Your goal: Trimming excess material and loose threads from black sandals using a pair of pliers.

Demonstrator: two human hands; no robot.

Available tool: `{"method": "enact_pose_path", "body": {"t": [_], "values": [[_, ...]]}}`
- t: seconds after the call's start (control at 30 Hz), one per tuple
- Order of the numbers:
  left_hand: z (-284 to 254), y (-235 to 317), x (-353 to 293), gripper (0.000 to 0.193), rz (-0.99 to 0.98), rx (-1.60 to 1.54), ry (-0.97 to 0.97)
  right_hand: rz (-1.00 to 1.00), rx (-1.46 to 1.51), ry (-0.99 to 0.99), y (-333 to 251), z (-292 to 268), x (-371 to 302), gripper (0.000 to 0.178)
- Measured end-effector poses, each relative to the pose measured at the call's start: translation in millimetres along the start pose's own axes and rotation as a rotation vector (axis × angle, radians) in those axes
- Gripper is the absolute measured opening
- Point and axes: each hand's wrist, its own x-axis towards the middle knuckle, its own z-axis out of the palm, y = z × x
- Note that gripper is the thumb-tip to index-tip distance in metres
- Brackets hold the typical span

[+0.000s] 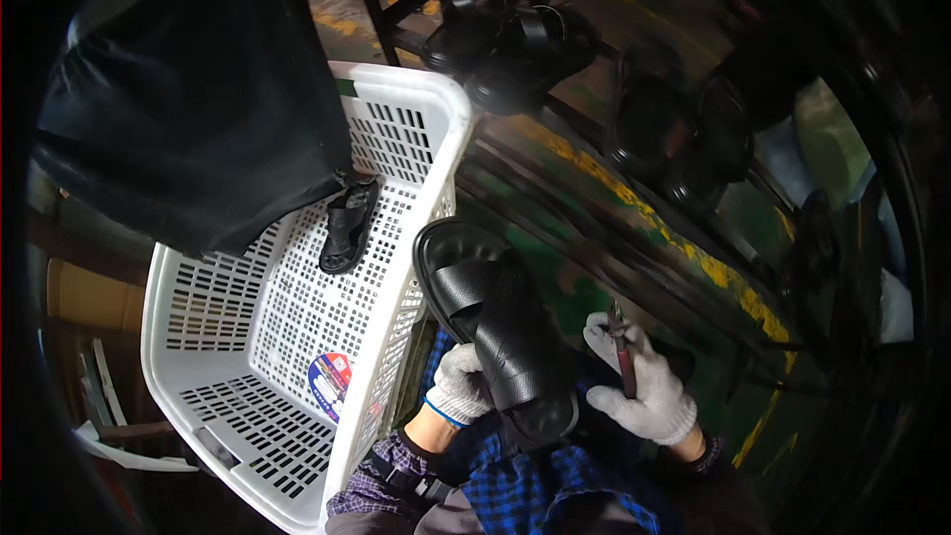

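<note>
Right hand [649,394] half-curled, left [462,385] seemingly closed

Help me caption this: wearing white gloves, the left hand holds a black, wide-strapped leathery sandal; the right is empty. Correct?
No: the head view shows the right hand holding a slim, reddish-handled tool. The left hand holds the sandal.

My left fingers [460,361] were partly hidden behind the black sandal [500,352], a black cloth [198,109] covered part of the white basket [453,114] and ran off the top edge, the label's [330,383] print was too small to read, and the rack sandals [723,139] blurred into darkness.
</note>
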Motion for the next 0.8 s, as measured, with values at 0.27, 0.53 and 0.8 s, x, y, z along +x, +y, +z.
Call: {"method": "enact_pose_path", "body": {"t": [0.27,0.53,0.8], "values": [[-10.5,125.8,45.6,0.046,-0.554,0.48,-0.276,-0.092,0.015,-0.072,116.0,49.0,-18.8,0.05],[-237.5,31.3,151.5,0.08,-0.665,1.108,0.321,0.591,0.542,0.277,133.7,58.0,16.9,0.029],[-323.6,-136.5,200.9,0.084,-1.031,1.133,0.422,0.633,0.918,0.545,178.7,39.7,76.2,0.029]]}}
